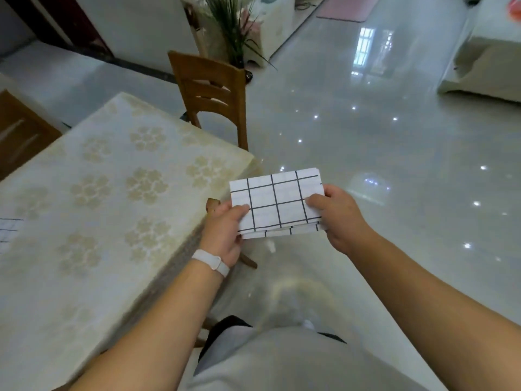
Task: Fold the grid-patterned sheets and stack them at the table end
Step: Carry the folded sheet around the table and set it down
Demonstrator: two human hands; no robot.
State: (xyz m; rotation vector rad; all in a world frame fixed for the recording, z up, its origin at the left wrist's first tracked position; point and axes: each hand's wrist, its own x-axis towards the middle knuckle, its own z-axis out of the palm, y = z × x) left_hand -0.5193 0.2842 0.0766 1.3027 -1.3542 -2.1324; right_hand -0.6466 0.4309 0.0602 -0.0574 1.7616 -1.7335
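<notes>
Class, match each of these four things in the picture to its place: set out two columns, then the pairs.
1 folded white black-grid sheet
2 brown wooden chair
3 white wristband
4 pink floor mat

A on the left wrist
B far across the shiny floor
C held by left hand and right hand
D beside the floral-clothed table

Pairs: 1-C, 2-D, 3-A, 4-B

Glossy pale floor (366, 136) mirrors window light; wooden chair (210, 91) beside floral-clothed table (112, 170); plant (234, 32) behind.
</notes>
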